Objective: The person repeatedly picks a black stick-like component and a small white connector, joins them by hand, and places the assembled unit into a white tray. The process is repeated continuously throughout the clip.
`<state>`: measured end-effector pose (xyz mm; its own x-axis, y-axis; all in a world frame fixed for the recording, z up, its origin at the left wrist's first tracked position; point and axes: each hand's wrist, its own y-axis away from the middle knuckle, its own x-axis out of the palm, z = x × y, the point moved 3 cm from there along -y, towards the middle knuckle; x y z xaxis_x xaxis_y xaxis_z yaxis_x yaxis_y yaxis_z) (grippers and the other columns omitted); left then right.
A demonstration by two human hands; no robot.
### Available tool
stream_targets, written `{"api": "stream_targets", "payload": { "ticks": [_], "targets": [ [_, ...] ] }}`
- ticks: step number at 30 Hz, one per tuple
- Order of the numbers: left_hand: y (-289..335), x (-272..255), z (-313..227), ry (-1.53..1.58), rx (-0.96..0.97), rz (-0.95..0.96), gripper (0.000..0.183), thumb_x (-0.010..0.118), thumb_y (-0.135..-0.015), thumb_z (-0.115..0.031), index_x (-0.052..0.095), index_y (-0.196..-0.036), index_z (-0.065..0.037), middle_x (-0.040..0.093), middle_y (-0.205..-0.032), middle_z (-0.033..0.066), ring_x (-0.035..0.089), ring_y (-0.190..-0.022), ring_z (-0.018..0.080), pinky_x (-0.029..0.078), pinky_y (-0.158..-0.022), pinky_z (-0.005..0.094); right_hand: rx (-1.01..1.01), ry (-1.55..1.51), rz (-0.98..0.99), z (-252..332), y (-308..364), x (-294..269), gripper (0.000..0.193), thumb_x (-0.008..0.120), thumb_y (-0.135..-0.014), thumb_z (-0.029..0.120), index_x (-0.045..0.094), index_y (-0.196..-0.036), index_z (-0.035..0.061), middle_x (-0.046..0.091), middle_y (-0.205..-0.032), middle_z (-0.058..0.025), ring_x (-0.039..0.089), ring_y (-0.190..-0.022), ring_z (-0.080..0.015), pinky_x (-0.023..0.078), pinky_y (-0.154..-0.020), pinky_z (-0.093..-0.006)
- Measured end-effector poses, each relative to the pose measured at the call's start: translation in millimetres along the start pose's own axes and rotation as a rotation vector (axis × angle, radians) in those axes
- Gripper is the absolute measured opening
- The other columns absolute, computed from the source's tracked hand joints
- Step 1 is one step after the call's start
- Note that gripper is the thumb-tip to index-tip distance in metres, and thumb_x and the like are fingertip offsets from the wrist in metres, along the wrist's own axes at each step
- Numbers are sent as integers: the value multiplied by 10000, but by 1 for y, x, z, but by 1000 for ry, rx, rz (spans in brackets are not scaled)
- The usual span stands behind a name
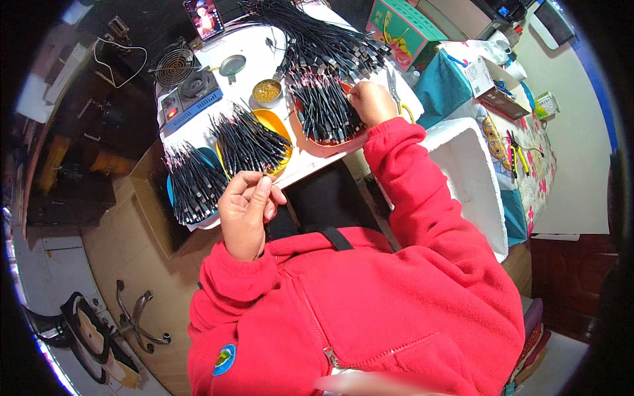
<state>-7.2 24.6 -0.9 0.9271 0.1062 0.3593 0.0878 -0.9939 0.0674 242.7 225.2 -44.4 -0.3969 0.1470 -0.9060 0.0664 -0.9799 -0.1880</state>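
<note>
My left hand [246, 214] is raised at the table's near edge, thumb and forefinger pinched together; whatever is between them is too small to name. Just beyond it, short black cables [247, 142] with metal plugs fill a yellow tray [286, 132]. My right hand [373, 103] reaches to the right side of a red tray [323, 141], its fingers curled against the black cables [323, 109] heaped there. What those fingers grip is hidden. More black cables [195, 181] lie on a blue tray [171, 191] at the left.
Behind the trays are a blue soldering unit [191, 109], a round tin [267, 93] of amber stuff, a small pan [232, 65], a phone [203, 18] and a large cable bundle [317, 36]. Scissors [395, 89] lie right of my right hand, beside a white foam box [465, 178].
</note>
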Motion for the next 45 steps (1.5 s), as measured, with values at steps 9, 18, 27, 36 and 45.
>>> {"api": "stream_targets", "payload": {
  "ticks": [9, 18, 27, 36, 45],
  "targets": [
    [15, 5, -7, 39, 34, -11, 79, 573, -951, -83, 595, -1010, -35, 640, -746, 102, 463, -523, 57, 342, -464, 178, -31, -55, -49, 2, -5, -10, 150, 656, -794, 193, 713, -823, 57, 682, -847, -207, 672, -838, -358, 526, -763, -433],
    [26, 9, -14, 46, 61, 10, 88, 577, -952, -96, 596, -989, -19, 638, -742, 93, 468, -530, 54, 346, -471, 176, -79, -71, -68, 14, -6, -11, 197, 665, -806, 224, 716, -869, 44, 681, -826, -207, 671, -790, -359, 526, -759, -418],
    [23, 8, -9, 62, 43, 10, 73, 563, -961, -86, 583, -984, -20, 649, -747, 96, 461, -528, 45, 344, -474, 175, -99, 46, -18, 58, 13, -6, 202, 694, -779, 265, 707, -826, 69, 681, -793, -178, 669, -785, -350, 521, -714, -423],
    [18, 4, -8, 115, 54, -55, 111, 581, -954, -111, 601, -998, -12, 686, -840, 118, 607, -666, 113, 487, -590, 228, -23, -333, -135, 48, 22, -21, 221, 681, -769, 215, 685, -840, 7, 674, -736, -181, 675, -715, -317, 522, -692, -396],
    [18, 27, -17, 430, 132, -89, 131, 571, -957, -100, 608, -991, 20, 684, -982, 164, 686, -903, 249, 586, -794, 330, -110, -1505, 644, 118, 155, -53, 142, 628, -927, 147, 605, -993, 24, 597, -876, 25, 495, -728, -30, 403, -641, -178]
  ]
}}
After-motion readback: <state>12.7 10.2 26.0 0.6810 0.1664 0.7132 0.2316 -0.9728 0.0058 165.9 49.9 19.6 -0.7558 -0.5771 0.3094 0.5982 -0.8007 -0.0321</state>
